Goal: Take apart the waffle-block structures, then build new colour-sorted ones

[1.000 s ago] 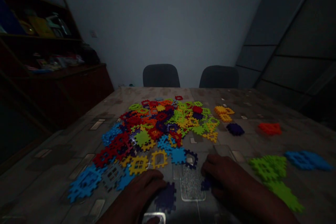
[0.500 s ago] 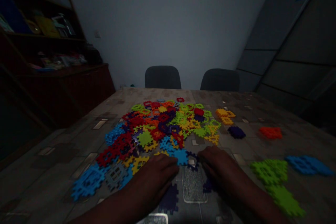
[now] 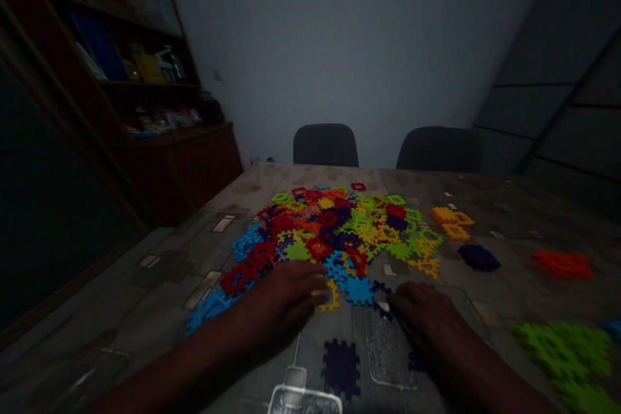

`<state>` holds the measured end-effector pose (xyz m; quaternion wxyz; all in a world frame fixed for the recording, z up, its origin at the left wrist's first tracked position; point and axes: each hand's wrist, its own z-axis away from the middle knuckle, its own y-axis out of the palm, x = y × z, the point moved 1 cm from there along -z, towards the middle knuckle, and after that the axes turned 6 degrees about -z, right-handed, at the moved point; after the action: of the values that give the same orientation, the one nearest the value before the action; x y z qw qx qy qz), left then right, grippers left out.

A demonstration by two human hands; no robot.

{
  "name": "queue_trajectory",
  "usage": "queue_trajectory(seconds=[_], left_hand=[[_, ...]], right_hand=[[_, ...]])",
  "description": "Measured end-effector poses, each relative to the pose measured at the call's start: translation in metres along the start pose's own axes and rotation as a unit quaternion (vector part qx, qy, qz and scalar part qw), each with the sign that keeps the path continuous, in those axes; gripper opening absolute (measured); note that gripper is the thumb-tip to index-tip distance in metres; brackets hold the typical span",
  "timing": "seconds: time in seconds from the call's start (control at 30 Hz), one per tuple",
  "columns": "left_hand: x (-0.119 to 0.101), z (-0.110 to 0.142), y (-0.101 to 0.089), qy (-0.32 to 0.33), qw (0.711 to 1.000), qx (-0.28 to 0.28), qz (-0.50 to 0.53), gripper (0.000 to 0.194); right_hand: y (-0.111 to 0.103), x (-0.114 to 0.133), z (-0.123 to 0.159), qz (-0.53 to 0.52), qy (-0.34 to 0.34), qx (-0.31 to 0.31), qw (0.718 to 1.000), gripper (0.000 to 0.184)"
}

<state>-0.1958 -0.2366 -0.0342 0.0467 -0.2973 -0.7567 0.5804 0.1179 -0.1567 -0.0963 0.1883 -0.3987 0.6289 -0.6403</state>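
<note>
My left hand (image 3: 291,291) reaches in from the lower left, its bent fingers closed on the left side of a yellow toothed building piece (image 3: 332,299). My right hand (image 3: 429,310) has its fingers together, with the tips at the edge of a dark purple open-centred building piece (image 3: 380,290). Left of that lies a flat blue piece (image 3: 359,291). Nearer to me on the table is a solid dark purple square piece (image 3: 341,367). Another dark piece (image 3: 416,361) is partly covered by my right wrist.
A mixed pile of coloured interlocking pieces (image 3: 334,223) spreads beyond my hands. To the right lie yellow pieces (image 3: 451,221), a purple stack (image 3: 479,257), orange pieces (image 3: 563,263) and lime pieces (image 3: 567,349). Two chairs (image 3: 325,144) stand behind the patterned table (image 3: 194,246).
The view has turned left, so everything appears further right. My left hand now covers the grey piece's area, and the yellow piece shows at its fingertips. My right hand stays by the purple open piece.
</note>
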Motion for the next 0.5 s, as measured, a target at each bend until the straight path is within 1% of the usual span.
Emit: queue_trajectory(seconds=[0.07, 0.13, 0.2, 0.27, 0.33, 0.43, 0.5], left_hand=[[0.038, 0.002, -0.021, -0.05, 0.998, -0.037, -0.007, 0.032], [0.071, 0.006, -0.036, -0.113, 0.99, -0.078, -0.025, 0.036], [0.089, 0.011, -0.042, -0.144, 0.985, -0.089, -0.031, 0.036], [0.091, 0.013, -0.039, -0.141, 0.987, -0.074, -0.024, 0.036], [0.083, 0.011, -0.031, -0.12, 0.991, -0.048, -0.013, 0.035], [0.067, 0.002, -0.022, -0.099, 0.995, -0.015, -0.006, 0.035], [0.062, -0.004, -0.021, -0.099, 0.995, 0.002, -0.011, 0.035]], right_hand=[[0.002, -0.003, 0.001, 0.01, -0.008, -0.008, 1.0, 0.038], [0.006, -0.006, 0.0, 0.016, -0.009, -0.01, 1.0, 0.04], [0.01, -0.009, -0.003, 0.019, 0.002, 0.001, 1.0, 0.039], [0.011, -0.01, -0.005, 0.022, 0.013, 0.013, 1.0, 0.038], [0.008, -0.009, -0.005, 0.014, 0.01, 0.022, 1.0, 0.04], [-0.007, -0.002, -0.003, -0.02, 0.008, 0.031, 0.999, 0.039], [-0.017, 0.003, 0.0, -0.047, 0.019, 0.021, 0.999, 0.036]])
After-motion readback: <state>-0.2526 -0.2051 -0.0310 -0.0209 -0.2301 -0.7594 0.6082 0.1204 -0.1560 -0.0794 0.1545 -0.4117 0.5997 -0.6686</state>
